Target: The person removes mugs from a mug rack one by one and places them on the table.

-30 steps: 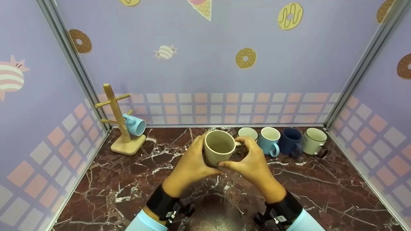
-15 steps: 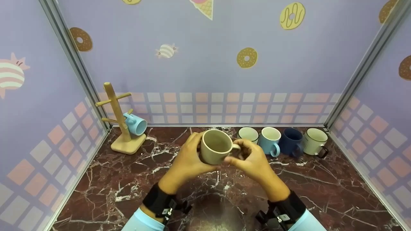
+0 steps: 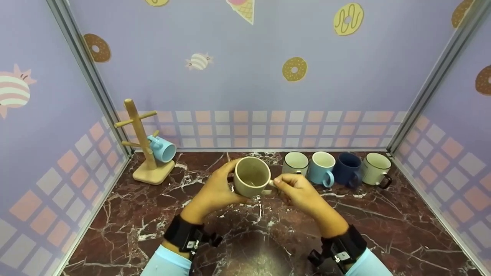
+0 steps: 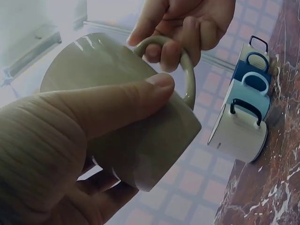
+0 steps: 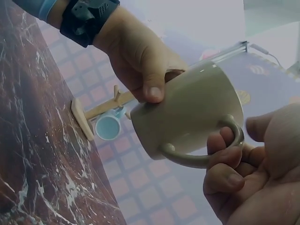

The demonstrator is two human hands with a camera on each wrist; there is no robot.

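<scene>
A beige mug is held above the marble-patterned counter, its mouth tilted toward the head camera. My left hand grips the mug's body from the left, thumb across the near side and the other fingers behind it. On the other side, my right hand holds the mug's handle, with fingers hooked through the loop in the right wrist view. In that view the right thumb stands slightly apart from the handle. The mug's body looks plain in the left wrist view.
At the back left stands a wooden mug tree with a light blue mug hanging from it. Along the back right are a white mug, a light blue mug, a navy mug and a black-handled white mug. Walls enclose the counter.
Both hands and the beige mug have shifted a little left. My right hand has drawn back from the mug's body to its handle, which now points more to the right.
</scene>
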